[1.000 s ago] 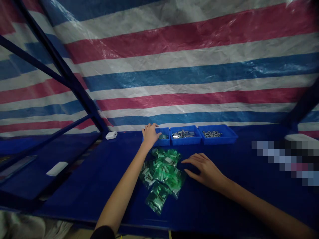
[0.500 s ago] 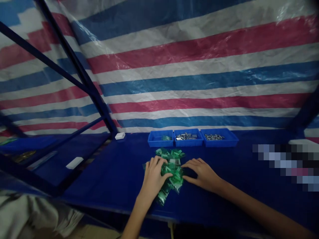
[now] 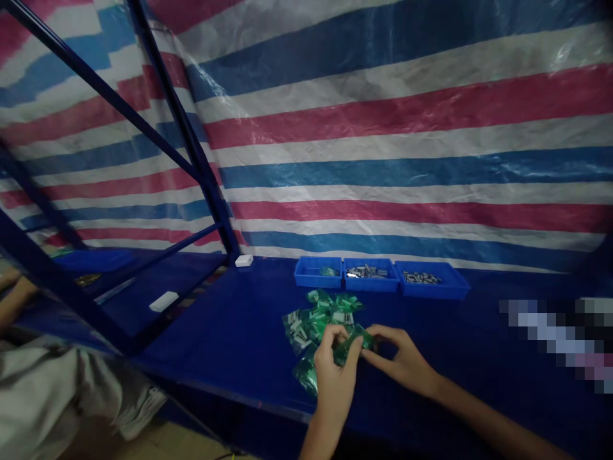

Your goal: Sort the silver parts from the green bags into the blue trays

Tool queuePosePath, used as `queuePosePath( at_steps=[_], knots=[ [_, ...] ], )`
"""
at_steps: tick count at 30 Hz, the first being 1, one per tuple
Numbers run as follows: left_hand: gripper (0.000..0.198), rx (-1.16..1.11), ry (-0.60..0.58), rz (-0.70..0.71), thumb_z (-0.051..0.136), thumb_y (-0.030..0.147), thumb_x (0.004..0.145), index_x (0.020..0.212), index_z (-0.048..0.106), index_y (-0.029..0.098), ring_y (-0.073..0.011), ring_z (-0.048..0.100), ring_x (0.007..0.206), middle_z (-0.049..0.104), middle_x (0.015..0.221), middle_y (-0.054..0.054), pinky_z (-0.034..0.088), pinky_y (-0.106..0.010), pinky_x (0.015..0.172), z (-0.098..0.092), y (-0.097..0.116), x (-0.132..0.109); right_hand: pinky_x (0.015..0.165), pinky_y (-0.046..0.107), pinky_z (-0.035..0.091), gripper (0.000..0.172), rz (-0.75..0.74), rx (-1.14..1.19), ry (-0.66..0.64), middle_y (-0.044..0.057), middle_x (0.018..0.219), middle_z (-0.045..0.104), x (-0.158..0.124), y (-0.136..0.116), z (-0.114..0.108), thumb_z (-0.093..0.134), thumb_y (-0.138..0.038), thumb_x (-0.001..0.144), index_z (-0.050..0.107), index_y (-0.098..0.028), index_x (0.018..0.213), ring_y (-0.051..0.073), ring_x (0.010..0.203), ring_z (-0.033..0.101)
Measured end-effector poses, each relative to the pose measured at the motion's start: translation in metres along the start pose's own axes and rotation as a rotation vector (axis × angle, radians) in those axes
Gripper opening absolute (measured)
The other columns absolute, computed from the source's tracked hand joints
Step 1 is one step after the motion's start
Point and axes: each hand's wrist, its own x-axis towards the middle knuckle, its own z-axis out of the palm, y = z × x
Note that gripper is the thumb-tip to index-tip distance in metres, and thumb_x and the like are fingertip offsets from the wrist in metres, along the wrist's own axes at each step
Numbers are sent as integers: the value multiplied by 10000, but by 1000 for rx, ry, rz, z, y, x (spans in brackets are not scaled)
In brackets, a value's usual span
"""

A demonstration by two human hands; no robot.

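My left hand (image 3: 335, 364) pinches a small green plastic bag (image 3: 345, 348) between thumb and fingers, just above the near side of a pile. My right hand (image 3: 402, 358) meets it from the right, its thumb and index finger closed on the bag's right edge. What the bag contains is hidden by my fingers. Behind and left of my hands lies the pile of green see-through bags (image 3: 318, 322), with pale and metallic small parts showing inside some. One bag (image 3: 305, 370) lies at the front left of the pile, beside my left wrist.
Three blue trays stand behind the pile: a left tray (image 3: 306, 281) with a bag, a middle tray (image 3: 371, 282) and a right tray (image 3: 453, 291) with small metal parts. White blocks (image 3: 244, 260) lie leftward. A blue frame (image 3: 211, 191) rises left; another person's arm (image 3: 19, 294) shows beyond.
My left hand has moved right off the pile and now holds a green bag. My right hand has closed on the same bag. The view has shifted, and a person's arm appears at far left.
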Motion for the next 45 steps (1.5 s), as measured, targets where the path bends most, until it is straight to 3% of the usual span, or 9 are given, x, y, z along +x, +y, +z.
queuePosePath(
  at_steps=[7,11,21,26,31,35,39,42,45],
  knots=[
    [231,15,-300,93,607,380,764,902,519,217,-111,475,584,495,624,51,377,-221,568,2,19,59,444,207,383,345,233,407,220,-20,570,542,12,-5,-7,616,-496,759,589,-178,889,106,513,508],
    [255,41,-507,160,561,443,790,748,507,197,-97,408,523,404,538,64,329,-221,534,15,11,95,393,195,340,498,343,525,312,-16,602,557,20,-2,-17,695,-520,664,560,-184,1006,113,499,518],
    [198,143,-463,440,555,364,826,735,517,192,-130,550,715,590,765,-1,421,-243,675,30,-24,104,420,188,344,340,429,578,371,-3,703,606,23,18,-25,716,-427,656,641,-200,899,78,514,483],
    [173,263,-398,759,516,227,859,702,575,185,-174,573,938,620,1006,-69,430,-309,797,22,-32,105,429,230,394,181,203,415,494,69,1123,616,20,25,-30,693,-352,676,636,-184,641,82,550,517],
    [132,412,-288,929,529,172,839,760,630,204,-212,548,1042,629,1065,-72,420,-364,833,9,-35,108,498,243,477,156,-1,38,470,82,1173,574,18,25,-37,616,-297,761,682,-210,650,184,833,602],
    [126,411,-225,782,549,156,809,845,648,227,-213,551,1061,660,1039,-47,388,-393,905,1,-39,120,448,219,480,178,70,-19,464,95,1158,567,20,27,-33,628,-351,753,691,-219,855,169,778,616],
    [121,290,-129,462,643,328,759,772,637,208,-200,605,880,685,825,-31,418,-355,858,3,-41,128,395,195,465,555,237,185,388,107,1203,542,22,36,-25,691,-408,690,528,-239,1193,162,743,621],
    [217,166,-287,301,662,407,722,743,633,193,-183,601,777,667,751,-25,445,-313,774,8,-38,125,384,195,457,684,264,300,356,107,1183,552,23,39,-21,716,-427,661,451,-250,1266,163,738,616],
    [254,43,-517,197,617,430,751,728,625,177,-164,598,715,649,704,-19,449,-287,722,13,-34,117,385,191,427,478,306,350,328,60,853,632,24,38,-22,689,-452,687,595,-177,1067,164,674,612]
  ],
)
